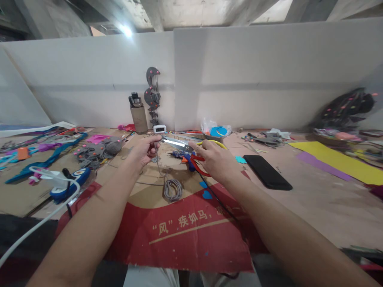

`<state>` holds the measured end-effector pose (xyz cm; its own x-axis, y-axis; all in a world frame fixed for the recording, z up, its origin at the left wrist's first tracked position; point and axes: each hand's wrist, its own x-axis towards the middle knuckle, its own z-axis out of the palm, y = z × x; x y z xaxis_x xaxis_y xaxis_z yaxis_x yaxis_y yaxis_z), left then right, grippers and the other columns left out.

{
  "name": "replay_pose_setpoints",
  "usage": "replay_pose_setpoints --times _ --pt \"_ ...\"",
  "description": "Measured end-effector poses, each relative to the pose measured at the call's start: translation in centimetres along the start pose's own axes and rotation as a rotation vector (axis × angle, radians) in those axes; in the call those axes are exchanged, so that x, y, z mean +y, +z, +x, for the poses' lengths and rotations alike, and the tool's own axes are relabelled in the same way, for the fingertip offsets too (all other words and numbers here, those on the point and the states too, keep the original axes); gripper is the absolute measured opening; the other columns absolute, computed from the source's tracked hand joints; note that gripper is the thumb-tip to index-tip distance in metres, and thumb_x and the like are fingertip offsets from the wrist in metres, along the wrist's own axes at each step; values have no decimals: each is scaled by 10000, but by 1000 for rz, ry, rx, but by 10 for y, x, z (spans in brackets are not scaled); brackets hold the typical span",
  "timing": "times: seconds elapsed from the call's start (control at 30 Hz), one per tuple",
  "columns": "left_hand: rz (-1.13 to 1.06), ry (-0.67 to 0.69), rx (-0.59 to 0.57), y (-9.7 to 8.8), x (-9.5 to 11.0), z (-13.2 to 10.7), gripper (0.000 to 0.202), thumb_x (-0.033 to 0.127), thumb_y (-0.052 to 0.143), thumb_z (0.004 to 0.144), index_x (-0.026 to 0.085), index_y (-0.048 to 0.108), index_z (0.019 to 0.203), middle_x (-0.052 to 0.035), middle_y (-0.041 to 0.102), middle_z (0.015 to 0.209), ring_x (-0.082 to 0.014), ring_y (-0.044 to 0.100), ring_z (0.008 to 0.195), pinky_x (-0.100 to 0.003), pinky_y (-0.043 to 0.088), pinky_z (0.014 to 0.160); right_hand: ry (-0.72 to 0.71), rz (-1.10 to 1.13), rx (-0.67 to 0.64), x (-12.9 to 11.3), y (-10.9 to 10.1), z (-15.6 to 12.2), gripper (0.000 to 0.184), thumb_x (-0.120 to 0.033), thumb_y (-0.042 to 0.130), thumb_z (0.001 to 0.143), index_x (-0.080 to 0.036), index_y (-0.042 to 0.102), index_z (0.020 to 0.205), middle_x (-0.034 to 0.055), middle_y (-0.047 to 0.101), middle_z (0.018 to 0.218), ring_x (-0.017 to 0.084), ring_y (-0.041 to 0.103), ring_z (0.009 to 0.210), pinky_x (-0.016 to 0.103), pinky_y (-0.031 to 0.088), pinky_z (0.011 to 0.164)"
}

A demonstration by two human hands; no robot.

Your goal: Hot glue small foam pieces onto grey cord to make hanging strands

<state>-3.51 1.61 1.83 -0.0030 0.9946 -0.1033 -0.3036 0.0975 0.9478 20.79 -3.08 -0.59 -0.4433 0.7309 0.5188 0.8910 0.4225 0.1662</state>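
My left hand is closed, with thumb and fingertips pinching the end of a thin grey cord. The cord hangs down from the fingers to a loose coil lying on the cardboard. In my right hand is a pair of scissors with red and yellow handles. Their blades point left, and the tips are close to my left fingertips and the cord. Below the blades lies a blue tool with a black cable, partly hidden by the scissors and hand.
Red printed cardboard covers the front of the table. A black phone lies right, near yellow sheets. A bottle and small white clock stand at the back. Left are a power strip and grey decorated pieces.
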Motion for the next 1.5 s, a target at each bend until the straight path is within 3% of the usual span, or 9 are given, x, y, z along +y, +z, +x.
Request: replay_pose_setpoints --times 0.37,0.87,1.03,1.17,1.37,1.5 --pt "-7 -40 -31 -2 1 2 101 123 581 740 130 512 666 29 484 454 -2 323 282 -84 174 288 -20 12 9 -2 -4 -1 598 -69 469 799 -288 448 1356 59 627 1045 185 544 869 290 361 686" --pt "20 -63 -35 0 4 -2 155 153 651 670 139 500 635 41 471 463 0 309 295 -97 156 294 -26 -2 -80 -4 -7 0 592 -88 433 819 -301 438 1371 71 648 1026 182 568 818 286 319 605" --pt "51 33 59 -4 -2 5 134 159 681 631 125 553 651 21 520 512 -18 373 353 -117 199 312 31 35 -101 -6 -7 0 569 -135 442 822 -318 451 1361 64 660 1033 202 597 802 293 332 595" --pt "52 196 173 -9 -6 11 185 164 742 587 124 580 664 17 558 576 -23 398 411 -134 243 344 169 159 -50 5 8 0 482 -256 454 860 -289 473 1341 70 666 1086 203 611 861 279 381 650" --pt "-9 163 44 0 -6 4 148 162 717 660 103 582 678 -20 584 618 -33 450 469 -129 323 406 407 155 -224 39 43 0 366 -328 506 811 -227 619 1144 111 701 962 229 633 827 281 385 642" --pt "-11 172 23 5 -6 -2 119 143 700 670 90 595 686 -29 594 639 -28 452 476 -123 343 413 446 136 -351 49 54 -3 308 -281 528 772 -169 671 1021 143 695 933 231 628 800 283 384 612"
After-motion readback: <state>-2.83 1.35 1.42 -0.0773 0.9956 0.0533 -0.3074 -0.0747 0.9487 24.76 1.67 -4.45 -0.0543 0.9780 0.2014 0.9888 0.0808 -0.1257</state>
